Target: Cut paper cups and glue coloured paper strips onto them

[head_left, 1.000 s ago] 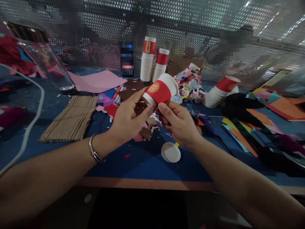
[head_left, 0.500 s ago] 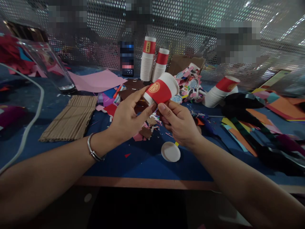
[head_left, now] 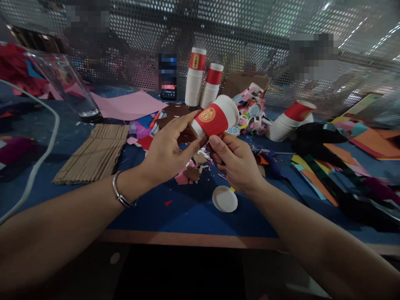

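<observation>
A red and white paper cup (head_left: 215, 118) is held tilted above the table, its rim toward the upper right and a gold emblem on its red band. My left hand (head_left: 170, 152) grips the base end, with the thumb below and the fingers behind. The thumb and bent fingers of my right hand (head_left: 236, 160) pinch the cup's lower side. Below my right hand, a small white paper disc (head_left: 225, 199) lies on the blue table (head_left: 187, 221), with a yellow scrap at its edge. Paper scraps (head_left: 192, 171) lie under the cup.
Stacked cups (head_left: 194, 85) stand at the back beside a phone (head_left: 168, 79). Another cup stack (head_left: 289, 121) leans at the right, near coloured paper strips (head_left: 315, 179). Corrugated cardboard (head_left: 92, 154), pink paper (head_left: 128, 104) and a glass container (head_left: 67, 85) are at the left.
The held cup has shifted slightly right and turned a little, so its emblem sits farther right. Both hands keep their grip.
</observation>
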### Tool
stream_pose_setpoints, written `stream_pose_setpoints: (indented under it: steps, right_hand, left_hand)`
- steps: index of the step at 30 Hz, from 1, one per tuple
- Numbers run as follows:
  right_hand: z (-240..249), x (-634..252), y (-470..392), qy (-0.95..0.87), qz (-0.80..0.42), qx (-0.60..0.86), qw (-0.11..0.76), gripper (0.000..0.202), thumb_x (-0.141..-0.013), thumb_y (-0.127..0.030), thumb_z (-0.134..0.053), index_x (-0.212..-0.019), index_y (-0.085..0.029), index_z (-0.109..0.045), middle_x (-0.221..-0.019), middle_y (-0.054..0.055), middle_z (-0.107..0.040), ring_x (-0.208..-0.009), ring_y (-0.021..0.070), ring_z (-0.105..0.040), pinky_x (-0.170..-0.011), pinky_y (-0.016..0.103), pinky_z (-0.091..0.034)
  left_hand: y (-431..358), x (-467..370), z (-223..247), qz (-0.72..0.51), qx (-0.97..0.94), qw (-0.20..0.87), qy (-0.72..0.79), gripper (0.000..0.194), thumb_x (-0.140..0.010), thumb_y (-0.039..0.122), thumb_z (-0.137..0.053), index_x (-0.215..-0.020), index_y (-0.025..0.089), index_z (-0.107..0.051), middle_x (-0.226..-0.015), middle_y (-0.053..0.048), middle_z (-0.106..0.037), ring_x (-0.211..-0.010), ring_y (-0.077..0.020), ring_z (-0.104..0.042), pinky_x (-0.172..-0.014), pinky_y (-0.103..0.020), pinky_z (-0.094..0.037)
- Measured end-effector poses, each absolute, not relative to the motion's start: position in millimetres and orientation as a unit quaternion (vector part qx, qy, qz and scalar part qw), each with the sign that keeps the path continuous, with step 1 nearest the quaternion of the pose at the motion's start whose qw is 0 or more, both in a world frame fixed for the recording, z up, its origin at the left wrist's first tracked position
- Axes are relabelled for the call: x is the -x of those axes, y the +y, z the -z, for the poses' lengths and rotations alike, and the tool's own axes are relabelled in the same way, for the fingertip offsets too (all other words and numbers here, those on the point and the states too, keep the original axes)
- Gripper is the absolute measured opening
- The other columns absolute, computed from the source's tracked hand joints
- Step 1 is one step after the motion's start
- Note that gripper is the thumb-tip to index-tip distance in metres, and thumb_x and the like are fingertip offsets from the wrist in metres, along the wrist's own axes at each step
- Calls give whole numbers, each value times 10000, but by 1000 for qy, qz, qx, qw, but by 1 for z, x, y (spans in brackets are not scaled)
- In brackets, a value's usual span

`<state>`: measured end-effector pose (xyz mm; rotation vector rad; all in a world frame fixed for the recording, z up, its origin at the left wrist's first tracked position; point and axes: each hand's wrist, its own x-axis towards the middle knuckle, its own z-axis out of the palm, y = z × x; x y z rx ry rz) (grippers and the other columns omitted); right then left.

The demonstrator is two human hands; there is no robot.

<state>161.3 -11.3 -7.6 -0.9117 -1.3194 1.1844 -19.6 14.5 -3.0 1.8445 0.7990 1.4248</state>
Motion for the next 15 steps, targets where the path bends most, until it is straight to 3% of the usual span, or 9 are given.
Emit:
stream_pose_setpoints:
  steps: [5,15]
  right_hand:
    - [8,-161,-11,-557,-498,390,537,497,-803,-650,-842,-804,-218,-597,-615,-69,-436,-515,69,-334,-441,239,-235]
    - [5,-161,-13,-570,-484,378,545,470,-805,-637,-847,-817,-211,-648,-628,-71,-387,-530,73,-284,-432,249,-197]
  left_hand:
    - [15,19,4,-541,-724,297,310,518,-808,261,-878,-1309,278,-752,-1339,-93,-737,-1213,-353,-680,-1089,-520,-543]
    - [16,18,2,-543,-696,358,304,536,-788,266,-912,-1301,296,-760,-1330,-64,-749,-1165,-310,-704,-1089,-457,-545]
